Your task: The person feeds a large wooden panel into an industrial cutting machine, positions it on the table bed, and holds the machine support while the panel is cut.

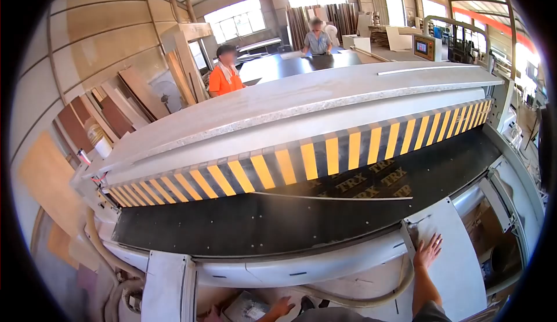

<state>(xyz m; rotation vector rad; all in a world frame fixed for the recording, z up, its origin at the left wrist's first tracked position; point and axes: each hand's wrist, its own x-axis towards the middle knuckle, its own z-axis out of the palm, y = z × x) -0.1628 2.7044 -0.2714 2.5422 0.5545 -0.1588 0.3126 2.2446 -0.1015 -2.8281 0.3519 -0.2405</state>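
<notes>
My right hand lies flat with its fingers spread on the light panel at the lower right, near the dark bed's front edge. Low in the view, left of centre, my left hand hangs in front of the machine; its fingers are too small to make out. Between the machine's front edge and the striped beam stretches the black bed. A thin pale strip lies across it, beside yellow TRX lettering. The yellow and black striped beam runs along the bed's far side.
Beyond the beam is a wide grey cover. A person in orange and another in grey stand behind it near dark sheets. A control screen is at the upper right. Boards lean on the left wall. Hoses hang lower left.
</notes>
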